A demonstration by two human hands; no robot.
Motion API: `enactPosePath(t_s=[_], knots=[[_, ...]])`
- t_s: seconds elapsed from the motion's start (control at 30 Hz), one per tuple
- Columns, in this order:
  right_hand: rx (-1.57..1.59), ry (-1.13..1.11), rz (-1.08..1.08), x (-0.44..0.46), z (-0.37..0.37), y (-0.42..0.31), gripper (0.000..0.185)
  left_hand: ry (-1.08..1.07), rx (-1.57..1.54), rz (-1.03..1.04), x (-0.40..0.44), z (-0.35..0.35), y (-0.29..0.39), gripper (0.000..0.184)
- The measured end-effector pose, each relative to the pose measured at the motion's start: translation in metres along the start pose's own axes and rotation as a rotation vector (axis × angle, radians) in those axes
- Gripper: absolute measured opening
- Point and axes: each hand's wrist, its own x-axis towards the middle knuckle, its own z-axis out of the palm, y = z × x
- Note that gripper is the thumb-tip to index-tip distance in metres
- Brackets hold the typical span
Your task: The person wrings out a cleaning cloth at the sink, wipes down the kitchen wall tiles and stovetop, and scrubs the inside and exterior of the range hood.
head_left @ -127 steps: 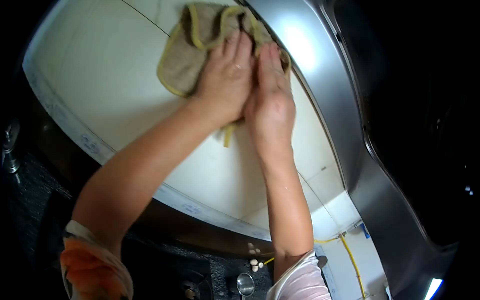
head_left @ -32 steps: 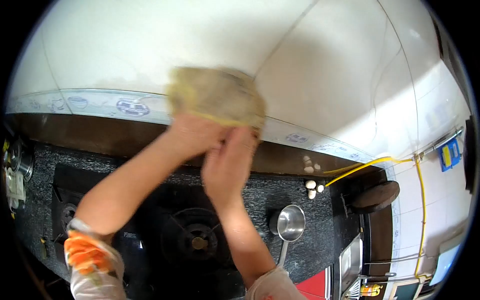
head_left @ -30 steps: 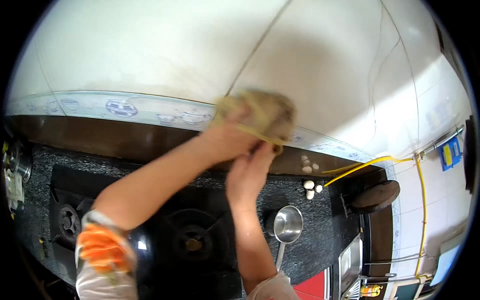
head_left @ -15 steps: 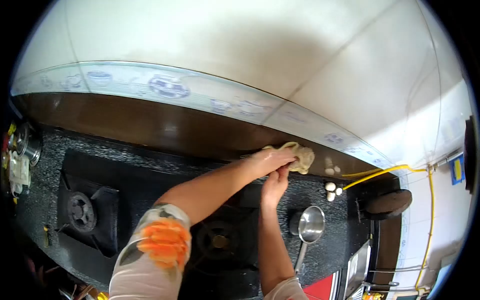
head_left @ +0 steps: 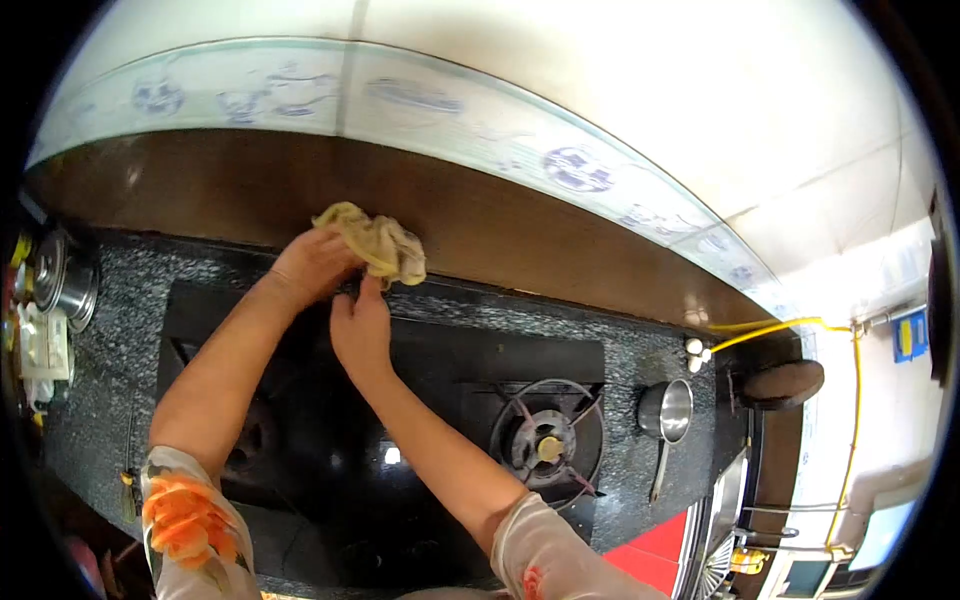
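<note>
My left hand (head_left: pixel 316 264) is closed on a crumpled yellowish cloth (head_left: pixel 392 246), which is bunched against the brown wall strip at the back of the counter. My right hand (head_left: pixel 362 328) is just below and to the right, its fingers pinched at the cloth's lower edge. Folds of the cloth partly hide the fingertips of both hands. Under my forearms lies a black gas stove (head_left: pixel 430 350), and its right burner (head_left: pixel 548 448) with a metal pan support shows to the right of my right arm.
A small steel saucepan (head_left: pixel 662 410) stands right of the stove, below several small white round objects (head_left: pixel 694 347). A yellow hose (head_left: pixel 765 332) runs along the right wall. Near it is a dark round pan (head_left: pixel 784 385). A lidded steel pot (head_left: pixel 72 285) sits at the far left.
Both hands and the cloth have moved left along the back wall, from near the white round objects to behind the stove's left part. The view has shifted too, and the right burner now shows.
</note>
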Motion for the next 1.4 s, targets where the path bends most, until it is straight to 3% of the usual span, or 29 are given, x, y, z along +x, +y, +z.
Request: enactPosePath(t_s=[0.13,0.2,0.23,0.27,0.33,0.4,0.47,0.53,0.73,0.83,1.0,1.03,1.1,1.13,1.2,1.4], knots=[[-0.086,-0.222,-0.048,-0.001,0.047,-0.026,0.056,-0.109,0.018,-0.117,-0.058,-0.022,-0.039,0.036],[-0.432,-0.053,-0.405,-0.003,0.074,-0.025,0.057,-0.204,0.097,-0.190,-0.074,-0.040,-0.051,0.037],[-0.409,-0.181,-0.338,-0.004,0.071,-0.035,0.059,-0.208,0.003,-0.230,-0.083,-0.032,-0.053,0.041],[-0.392,-0.011,-0.539,-0.008,0.073,-0.036,0.060,-0.036,-0.109,-0.271,-0.093,-0.040,-0.056,0.041],[-0.392,-0.018,-0.819,-0.009,0.075,-0.041,0.057,0.059,-0.097,-0.509,-0.114,-0.062,-0.061,0.038],[-0.408,-0.028,-0.866,0.003,0.097,-0.046,0.053,0.168,-0.068,-0.620,-0.137,-0.074,-0.071,0.034],[-0.445,-0.036,-0.896,0.011,0.121,-0.044,0.049,0.146,-0.077,-0.665,-0.178,-0.035,-0.079,0.041],[-0.525,-0.087,-0.948,0.017,0.150,-0.041,0.045,-0.131,-0.309,-1.001,-0.194,-0.016,-0.087,0.035],[-0.902,0.093,-0.994,0.029,0.182,-0.048,0.038,-0.225,-0.320,-0.916,-0.203,-0.018,-0.116,0.027],[-0.828,0.092,-1.063,0.039,0.171,-0.045,0.032,-0.227,-0.294,-0.888,-0.185,-0.020,-0.113,0.022],[-0.742,0.002,-0.956,0.050,0.166,-0.033,0.030,-0.425,-0.101,-0.687,-0.145,-0.019,-0.089,0.013],[-0.703,0.047,-0.957,0.052,0.157,-0.029,0.030,-0.384,-0.056,-0.639,-0.140,-0.010,-0.081,0.013],[-0.749,-0.077,-0.916,0.047,0.117,-0.027,0.030,-0.241,-0.023,-0.522,-0.118,-0.015,-0.063,0.014],[-0.755,-0.090,-0.918,0.046,0.103,-0.022,0.029,-0.425,-0.119,-0.661,-0.098,-0.024,-0.051,0.014],[-0.707,0.078,-0.939,0.044,0.074,-0.008,0.026,-0.436,-0.096,-0.648,-0.075,-0.024,-0.031,0.014],[-0.781,-0.036,-0.933,0.049,-0.041,0.039,0.018,-0.282,-0.128,-0.432,0.018,-0.037,0.036,0.008]])
